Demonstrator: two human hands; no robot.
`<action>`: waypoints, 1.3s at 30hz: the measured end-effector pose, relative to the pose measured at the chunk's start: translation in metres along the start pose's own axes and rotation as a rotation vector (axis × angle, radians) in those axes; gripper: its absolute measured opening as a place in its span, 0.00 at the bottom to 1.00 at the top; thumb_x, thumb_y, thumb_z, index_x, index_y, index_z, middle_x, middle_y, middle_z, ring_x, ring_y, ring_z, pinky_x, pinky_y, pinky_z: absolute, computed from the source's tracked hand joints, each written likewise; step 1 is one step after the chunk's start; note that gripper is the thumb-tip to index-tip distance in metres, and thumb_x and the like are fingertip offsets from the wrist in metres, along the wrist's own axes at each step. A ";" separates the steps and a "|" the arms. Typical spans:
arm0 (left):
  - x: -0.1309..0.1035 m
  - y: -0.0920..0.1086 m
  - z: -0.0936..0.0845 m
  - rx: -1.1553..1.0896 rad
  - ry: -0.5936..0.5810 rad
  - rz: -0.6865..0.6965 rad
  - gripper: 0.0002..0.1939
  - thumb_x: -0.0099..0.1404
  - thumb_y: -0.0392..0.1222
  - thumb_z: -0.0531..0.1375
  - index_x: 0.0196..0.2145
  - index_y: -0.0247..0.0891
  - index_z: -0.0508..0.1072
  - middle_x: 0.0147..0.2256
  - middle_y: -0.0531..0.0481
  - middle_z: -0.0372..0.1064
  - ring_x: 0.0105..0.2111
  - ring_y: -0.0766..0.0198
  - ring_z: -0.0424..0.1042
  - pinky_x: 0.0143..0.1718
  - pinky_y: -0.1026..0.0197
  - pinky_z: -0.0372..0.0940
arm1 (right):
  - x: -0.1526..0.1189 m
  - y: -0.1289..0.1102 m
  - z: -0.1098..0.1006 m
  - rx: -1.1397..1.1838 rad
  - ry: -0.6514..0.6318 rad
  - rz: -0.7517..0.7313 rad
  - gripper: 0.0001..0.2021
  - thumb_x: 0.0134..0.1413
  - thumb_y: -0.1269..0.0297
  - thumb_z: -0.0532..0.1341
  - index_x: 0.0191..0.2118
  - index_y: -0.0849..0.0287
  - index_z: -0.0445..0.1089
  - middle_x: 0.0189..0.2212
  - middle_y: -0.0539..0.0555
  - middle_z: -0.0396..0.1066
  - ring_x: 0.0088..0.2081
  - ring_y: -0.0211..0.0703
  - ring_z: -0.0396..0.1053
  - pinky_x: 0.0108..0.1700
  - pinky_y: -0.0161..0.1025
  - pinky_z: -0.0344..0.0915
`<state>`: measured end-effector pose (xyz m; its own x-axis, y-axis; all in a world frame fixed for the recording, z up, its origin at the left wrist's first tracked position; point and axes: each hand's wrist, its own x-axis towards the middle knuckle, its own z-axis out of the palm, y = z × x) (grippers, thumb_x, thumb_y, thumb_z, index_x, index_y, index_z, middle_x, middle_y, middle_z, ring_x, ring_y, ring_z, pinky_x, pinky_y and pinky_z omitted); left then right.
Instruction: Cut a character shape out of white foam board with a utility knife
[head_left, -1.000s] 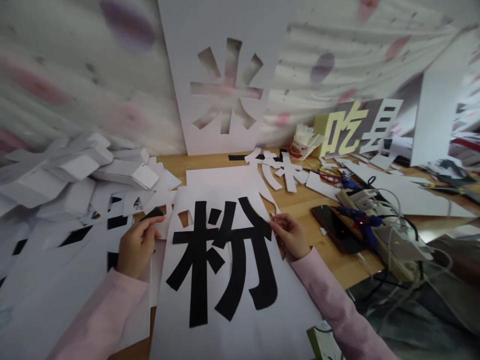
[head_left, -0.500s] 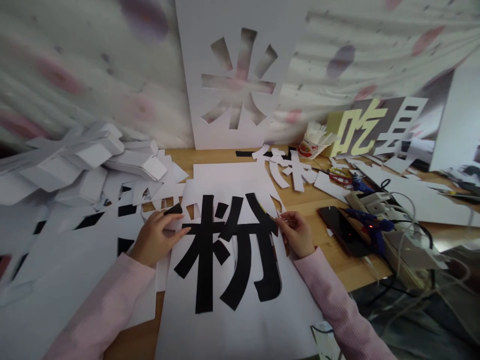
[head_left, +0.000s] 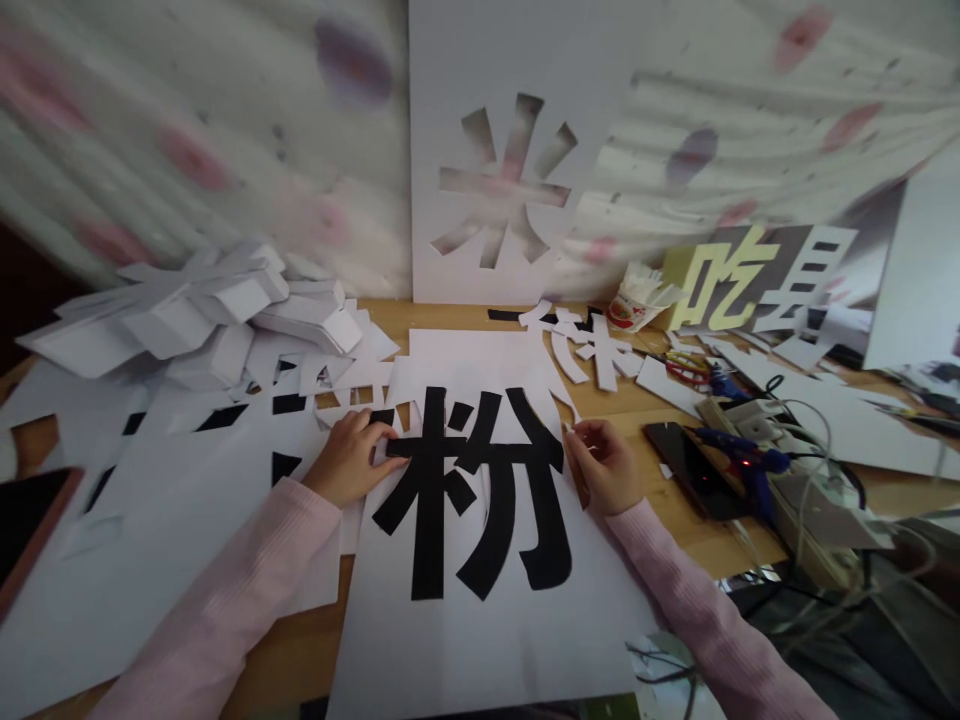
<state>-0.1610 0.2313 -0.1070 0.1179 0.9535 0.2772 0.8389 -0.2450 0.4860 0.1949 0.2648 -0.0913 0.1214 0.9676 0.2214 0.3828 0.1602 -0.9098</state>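
A black character cutout (head_left: 429,500), built of several strokes, lies on a white sheet (head_left: 450,660) in front of me. My left hand (head_left: 352,458) is at its upper left, thumb and fingers pinched on a small black piece (head_left: 382,415), which the fingers partly cover. The thumb reaches the left end of the horizontal stroke. Just beyond the character's right edge, my right hand (head_left: 606,462) has its thumb and index finger pressed together. Something small and pale shows at those fingertips, too small to name.
Stacked white letter shapes (head_left: 195,310) fill the left. A white board (head_left: 487,285) with a cut-out character stands behind. To the right are a phone (head_left: 694,470), a blue glue gun (head_left: 742,455) and a power strip (head_left: 787,500) with cables. A paper cup (head_left: 630,312) holds white scraps.
The view has shifted, so most things appear farther right. The small black piece in my left hand has come closer to the vertical stroke. My right hand has drawn slightly away from the character's edge.
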 end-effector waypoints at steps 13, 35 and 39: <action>-0.001 0.002 -0.007 -0.145 0.154 0.022 0.08 0.58 0.33 0.55 0.30 0.40 0.74 0.31 0.49 0.66 0.36 0.58 0.68 0.40 0.55 0.66 | 0.001 -0.059 0.129 -0.616 -0.623 -0.378 0.22 0.48 0.46 0.66 0.39 0.62 0.70 0.38 0.62 0.71 0.43 0.56 0.67 0.47 0.54 0.63; -0.011 0.025 -0.014 -0.399 -0.103 0.095 0.14 0.57 0.34 0.56 0.36 0.41 0.80 0.27 0.49 0.70 0.27 0.64 0.69 0.28 0.61 0.66 | -0.006 -0.065 0.096 -0.011 -0.745 -0.604 0.10 0.57 0.55 0.61 0.29 0.54 0.73 0.32 0.52 0.77 0.39 0.46 0.71 0.49 0.47 0.60; -0.009 0.018 -0.009 -0.401 -0.082 0.051 0.13 0.62 0.38 0.56 0.38 0.41 0.80 0.29 0.48 0.74 0.28 0.63 0.71 0.33 0.58 0.68 | -0.008 -0.061 0.092 0.028 -0.742 -0.635 0.15 0.57 0.49 0.60 0.28 0.54 0.72 0.32 0.53 0.77 0.39 0.46 0.71 0.47 0.46 0.61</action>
<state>-0.1514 0.2168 -0.0937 0.2100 0.9452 0.2502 0.5593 -0.3260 0.7621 0.0866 0.2649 -0.0701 -0.7109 0.5750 0.4050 0.1550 0.6898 -0.7072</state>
